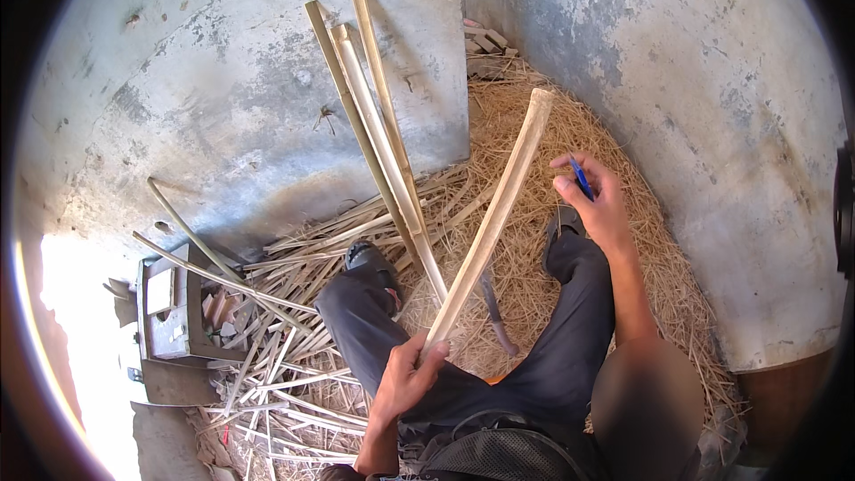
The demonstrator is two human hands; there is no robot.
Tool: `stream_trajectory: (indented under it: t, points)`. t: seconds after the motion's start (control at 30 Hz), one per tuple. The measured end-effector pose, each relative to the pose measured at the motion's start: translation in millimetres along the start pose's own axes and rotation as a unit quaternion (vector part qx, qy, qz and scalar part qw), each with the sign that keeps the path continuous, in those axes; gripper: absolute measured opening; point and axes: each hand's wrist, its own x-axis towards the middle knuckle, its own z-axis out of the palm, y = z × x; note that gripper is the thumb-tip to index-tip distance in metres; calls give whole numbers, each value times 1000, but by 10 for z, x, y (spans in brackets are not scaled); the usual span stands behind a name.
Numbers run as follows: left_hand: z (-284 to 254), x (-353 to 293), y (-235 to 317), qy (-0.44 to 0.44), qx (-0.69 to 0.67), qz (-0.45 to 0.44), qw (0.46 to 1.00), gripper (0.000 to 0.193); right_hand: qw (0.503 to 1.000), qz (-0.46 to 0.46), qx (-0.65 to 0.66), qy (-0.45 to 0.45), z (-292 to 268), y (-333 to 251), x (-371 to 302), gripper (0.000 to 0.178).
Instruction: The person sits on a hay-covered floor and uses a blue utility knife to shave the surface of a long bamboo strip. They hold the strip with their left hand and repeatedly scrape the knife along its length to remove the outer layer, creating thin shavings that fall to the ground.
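From where I stand, the worker sits with both bare hands at work. The left hand (408, 379) grasps the lower end of a long, pale tan, channelled length of split bamboo (492, 223), the thumb laid along it and the fingers wrapped beneath. The bamboo is held up in front of the worker, above the straw-coloured, shredded litter (646, 267) on the floor.

The right hand (604, 214) is raised, thumb and fingers pinching a slim, blue, pen-shaped tool (582, 180). Its working tip is too small to identify.

Position finding, judged critical: the bamboo lies to the left of the right hand's fingertips, near but apart. Its long axis runs obliquely from the left fist, away from the body and to the right, so the far end stands ahead and slightly left of the tool. The left hand is the one in contact; the right is nearer the upper portion. Height difference between tool and bamboo cannot be determined.

Also noted: three long, tan and greenish bamboo strips (377, 125) leaning against the grey, stained plaster wall (240, 107).
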Motion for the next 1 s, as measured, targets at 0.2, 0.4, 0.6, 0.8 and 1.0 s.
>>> stream_trajectory:
  t: [0.2,0.4,0.6,0.8,1.0]
  points:
    - [103,87,63,-51,-50,25,997,38,991,23,112,-75,235,-118,-243,41]
    - [116,95,196,-66,-35,14,997,37,969,101,183,-129,344,-236,-263,41]
    - [87,132,121,-130,-102,1,986,36,962,114,207,-137,308,-168,-279,43]
    - [138,124,389,-121,-37,-12,992,34,949,112,266,-128,329,-119,-297,38]
    - [159,247,55,-75,64,43,994,37,963,87,247,-61,410,-195,-323,46]
